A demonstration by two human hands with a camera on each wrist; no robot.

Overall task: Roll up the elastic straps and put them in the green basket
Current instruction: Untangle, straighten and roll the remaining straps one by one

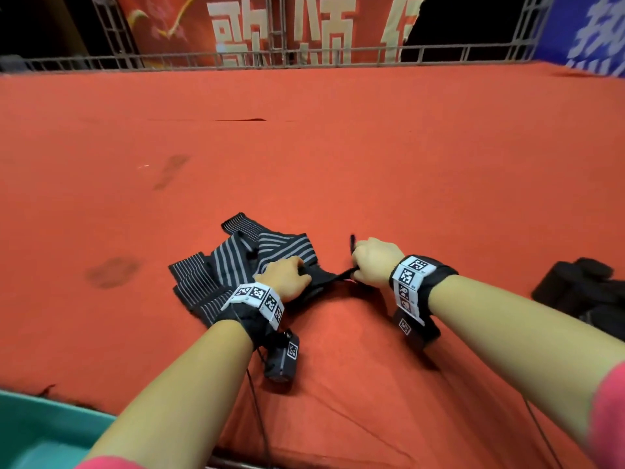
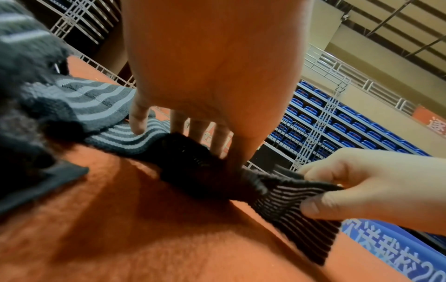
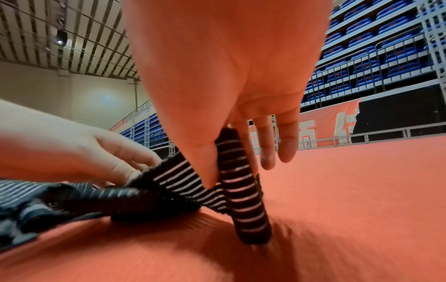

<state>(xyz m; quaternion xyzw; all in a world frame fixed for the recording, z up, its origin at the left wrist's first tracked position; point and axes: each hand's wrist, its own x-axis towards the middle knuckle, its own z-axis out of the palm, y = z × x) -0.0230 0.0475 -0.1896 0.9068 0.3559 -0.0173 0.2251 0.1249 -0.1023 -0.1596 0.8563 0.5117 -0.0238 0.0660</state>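
A heap of black elastic straps with grey stripes [image 1: 233, 265] lies on the red cloth in front of me. My left hand [image 1: 292, 272] is on the heap's right edge, and its fingers [image 2: 235, 160] press one strap's black section [image 2: 193, 164] onto the cloth. That strap runs right to my right hand [image 1: 363, 257], whose thumb and forefinger pinch the folded striped end [image 3: 241, 190] and hold it just above the cloth. A corner of the green basket [image 1: 40, 431] shows at the bottom left.
The red cloth [image 1: 372, 157] stretches far ahead to a metal railing [image 1: 304, 57] with banners behind it. Dark black items [image 1: 581, 292] lie at the right edge, near my right forearm. Cables hang from both wrist cameras.
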